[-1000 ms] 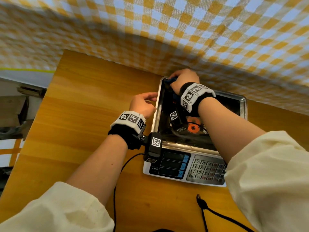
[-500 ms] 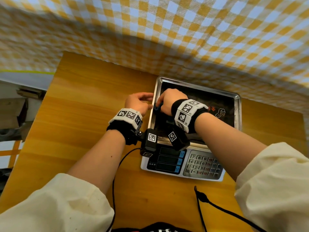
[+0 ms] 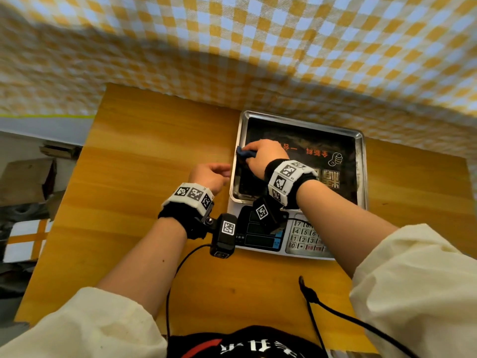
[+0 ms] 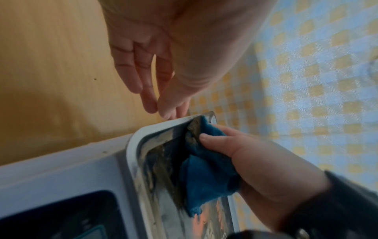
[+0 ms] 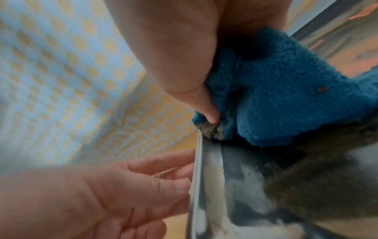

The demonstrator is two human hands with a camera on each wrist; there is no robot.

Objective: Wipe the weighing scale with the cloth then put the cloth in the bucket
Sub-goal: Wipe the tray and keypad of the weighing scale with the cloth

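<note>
The weighing scale stands on the wooden table, with a steel tray on top and dark grime on the tray floor. My right hand grips a crumpled blue cloth and presses it against the tray's left inner edge. In the right wrist view the cloth has a dirty grey tip on the tray rim. My left hand is just outside the tray, with loosely straight fingers touching the left rim. No bucket is in view.
The wooden table reaches to my left and front. A yellow and blue checked cloth hangs behind the scale. Black cables trail over the near table edge. Boxes lie on the floor at the left.
My right hand drew the cloth from the tray's far left corner toward me along the left edge. My left hand stayed at the tray's left rim.
</note>
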